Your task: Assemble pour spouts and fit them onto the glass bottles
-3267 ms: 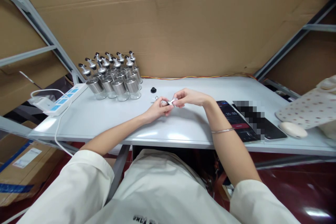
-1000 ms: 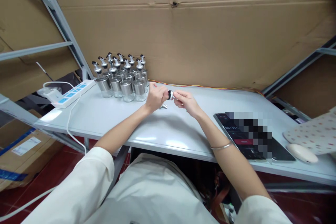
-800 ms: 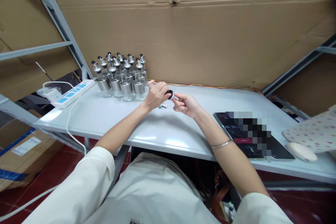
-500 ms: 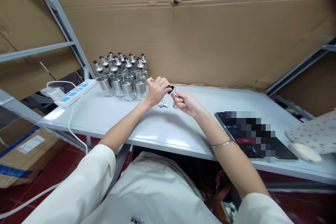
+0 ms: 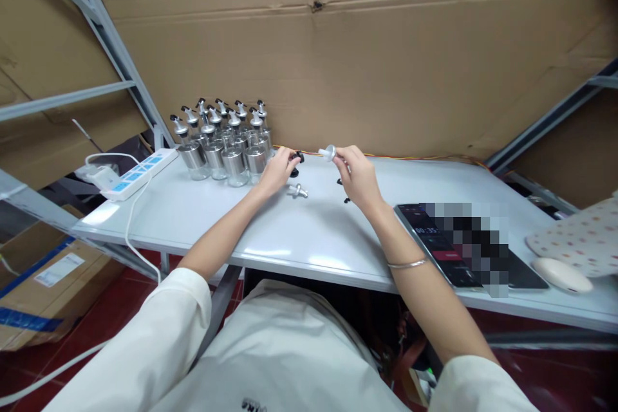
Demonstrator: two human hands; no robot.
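Observation:
My left hand [image 5: 276, 172] is closed, its fingertips on a black stopper piece [image 5: 300, 156]. Just under those fingers is another dark round piece [image 5: 294, 173]; whether the hand touches it I cannot tell. Raised over the table, my right hand [image 5: 360, 177] pinches a silver pourer spout [image 5: 329, 153], its pale tube end pointing left. Between the hands, a second silver spout [image 5: 299, 191] lies on the white table [image 5: 309, 232]. Small black caps [image 5: 346, 201] show beside my right hand, partly hidden by it. Several glass oil bottles [image 5: 235, 164] with steel sleeves and pourers stand left of my left hand.
At the left end lies a white power strip [image 5: 140, 172] with its cable. A tablet [image 5: 449, 251], a white mouse [image 5: 562, 275] and a dotted cloth-like item [image 5: 579, 238] are on the right. Behind the table stands a cardboard sheet [image 5: 367, 77] with thin wires along its foot.
My hands have moved apart. The black stopper piece and the spout, together before, are now separate, one in each hand. Small black caps have come into view by my right hand.

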